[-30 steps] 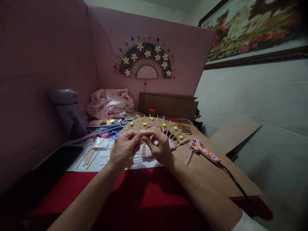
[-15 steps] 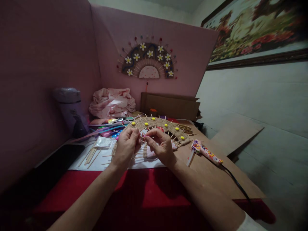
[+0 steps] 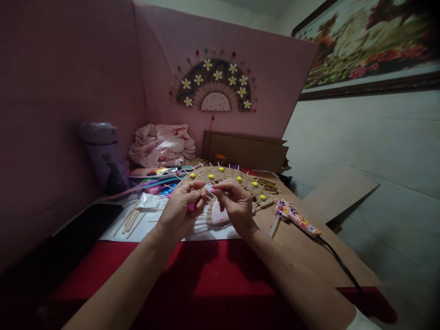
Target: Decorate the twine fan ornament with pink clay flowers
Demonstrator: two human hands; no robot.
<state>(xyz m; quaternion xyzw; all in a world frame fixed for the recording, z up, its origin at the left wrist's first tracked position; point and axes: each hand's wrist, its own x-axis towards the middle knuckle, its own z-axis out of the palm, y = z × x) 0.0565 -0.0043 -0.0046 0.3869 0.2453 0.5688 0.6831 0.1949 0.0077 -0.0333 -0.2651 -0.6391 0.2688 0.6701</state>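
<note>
My left hand (image 3: 178,208) is curled closed, with a bright pink lump (image 3: 191,207) showing under its fingers. Opposite it, my right hand (image 3: 237,204) pinches a small pink piece (image 3: 212,189) between thumb and fingertips. The pink stuff looks soft, but its kind is too small to make out. Just behind both hands lies a twine-woven fan (image 3: 227,175) with thin sticks poking from its edge and several yellow dots (image 3: 239,178) along its band. Its pale half-round base (image 3: 217,215) is partly covered by my right hand.
A flower-patterned glue gun (image 3: 299,221) rests on the board at right, its cord trailing off. Loose wooden sticks (image 3: 129,222) and a clear bag (image 3: 151,201) lie left. Behind stand a purple bottle (image 3: 105,156), pink cloth (image 3: 163,144) and cardboard (image 3: 247,151). A decorated fan (image 3: 215,75) hangs above.
My fingertips have shifted slightly, and pink now shows at both hands more plainly. The view has moved a little; the fan and glue gun stay put.
</note>
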